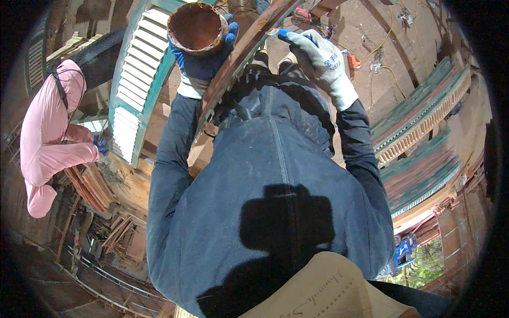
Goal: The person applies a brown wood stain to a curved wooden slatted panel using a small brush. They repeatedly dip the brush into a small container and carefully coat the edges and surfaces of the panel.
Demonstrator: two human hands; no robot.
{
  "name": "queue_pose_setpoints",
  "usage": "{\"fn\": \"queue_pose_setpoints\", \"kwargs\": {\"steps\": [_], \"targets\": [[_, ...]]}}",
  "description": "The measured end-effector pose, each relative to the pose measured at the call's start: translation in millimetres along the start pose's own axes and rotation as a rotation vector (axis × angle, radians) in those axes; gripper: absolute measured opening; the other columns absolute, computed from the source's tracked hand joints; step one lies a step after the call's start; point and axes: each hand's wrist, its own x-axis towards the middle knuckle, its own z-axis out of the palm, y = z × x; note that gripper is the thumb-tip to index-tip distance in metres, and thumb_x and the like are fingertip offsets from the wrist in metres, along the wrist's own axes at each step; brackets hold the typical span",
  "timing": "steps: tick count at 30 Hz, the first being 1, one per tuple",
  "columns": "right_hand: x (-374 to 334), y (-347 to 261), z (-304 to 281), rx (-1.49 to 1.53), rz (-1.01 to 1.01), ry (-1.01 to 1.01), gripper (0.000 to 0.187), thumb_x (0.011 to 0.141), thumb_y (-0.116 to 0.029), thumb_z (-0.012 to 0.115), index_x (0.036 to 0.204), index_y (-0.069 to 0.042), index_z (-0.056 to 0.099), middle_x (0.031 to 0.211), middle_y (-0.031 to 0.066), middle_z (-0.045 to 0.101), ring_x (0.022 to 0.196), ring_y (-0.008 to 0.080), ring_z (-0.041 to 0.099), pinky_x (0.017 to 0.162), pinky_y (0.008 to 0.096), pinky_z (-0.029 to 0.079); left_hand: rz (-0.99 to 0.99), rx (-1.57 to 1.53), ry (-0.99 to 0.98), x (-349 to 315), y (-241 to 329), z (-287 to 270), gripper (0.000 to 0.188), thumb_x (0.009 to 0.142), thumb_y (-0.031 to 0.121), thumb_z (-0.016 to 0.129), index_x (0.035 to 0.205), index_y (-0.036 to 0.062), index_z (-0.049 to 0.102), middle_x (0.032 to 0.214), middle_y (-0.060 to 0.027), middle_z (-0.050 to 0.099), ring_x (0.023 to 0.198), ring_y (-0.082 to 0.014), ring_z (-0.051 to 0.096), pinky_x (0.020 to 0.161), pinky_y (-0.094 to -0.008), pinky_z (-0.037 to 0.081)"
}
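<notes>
My left hand (204, 63), in a blue-and-white glove, is wrapped round a round, open-topped can (199, 51). The can is brown and rusty-looking, its inside brown as well. Close beside it a long, narrow wooden board (233, 68) slants across in front of me, with a greenish edge. My right hand (321, 58), gloved in white with blue fingertips, is closed in a pinch by the board's right edge. A small pale bit shows at its fingertips, too small to name.
Left of the board stands a green-framed louvered shutter (142, 69) with white slats. Several worn green shutters (419, 116) lie at the right. A person in pink clothing (53, 138) bends at the far left near stacked wood strips (90, 185). Yellow cords (389, 37) cross the ground.
</notes>
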Motion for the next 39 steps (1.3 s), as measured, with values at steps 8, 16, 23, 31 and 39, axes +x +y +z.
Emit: {"fn": "queue_pose_setpoints", "kwargs": {"steps": [8, 16, 23, 31, 39], "targets": [[25, 9, -24, -0.341, -0.265, -0.075, 0.037, 0.078, -0.011, 0.073, 0.113, -0.022, 0.069, 0.087, 0.0027, 0.062, 0.076, 0.0228, 0.064, 0.063, 0.0347, 0.051, -0.012, -0.095, -0.053, 0, -5, 5, 0.069, 0.093, 0.035, 0.067, 0.149, 0.0103, 0.036, 0.14, -0.0182, 0.053, 0.133, -0.0319, 0.05, 0.112, -0.0447, 0.043], [50, 3, -58, -0.489, -0.245, -0.299, 0.044, 0.081, -0.01, 0.07, 0.123, -0.024, 0.062, 0.091, 0.0056, 0.057, 0.078, 0.0258, 0.065, 0.064, 0.0368, 0.053, 0.006, -0.135, -0.118, -5, -12, 5, 0.066, 0.096, 0.037, 0.063, 0.15, 0.0122, 0.036, 0.146, -0.0207, 0.046, 0.137, -0.0338, 0.046, 0.114, -0.0457, 0.041], [57, -15, -70, -0.29, -0.201, -0.272, 0.041, 0.086, -0.009, 0.07, 0.124, -0.022, 0.065, 0.09, 0.0065, 0.057, 0.074, 0.0276, 0.065, 0.064, 0.0368, 0.053, -0.14, -0.324, -0.091, 1, 6, -2, 0.06, 0.09, 0.024, 0.069, 0.143, 0.0092, 0.043, 0.136, -0.0173, 0.054, 0.124, -0.0294, 0.054, 0.106, -0.041, 0.046], [45, -13, -49, -0.402, -0.152, -0.3, 0.039, 0.088, -0.012, 0.069, 0.125, -0.025, 0.064, 0.091, 0.0063, 0.058, 0.079, 0.0266, 0.067, 0.065, 0.0374, 0.055, -0.344, -0.804, -0.108, 5, 18, -2, 0.045, 0.092, 0.005, 0.065, 0.135, 0.0043, 0.051, 0.121, -0.012, 0.066, 0.106, -0.0225, 0.067, 0.09, -0.0342, 0.055], [50, -17, -53, -0.393, -0.145, -0.329, 0.039, 0.09, -0.012, 0.067, 0.126, -0.026, 0.064, 0.089, 0.0063, 0.058, 0.076, 0.0276, 0.066, 0.063, 0.0379, 0.054, -0.497, -1.666, -0.146, 5, -16, 19, 0.045, 0.1, 0.019, 0.056, 0.143, 0.0091, 0.045, 0.128, -0.0138, 0.061, 0.114, -0.0296, 0.062, 0.089, -0.0391, 0.054]]}}
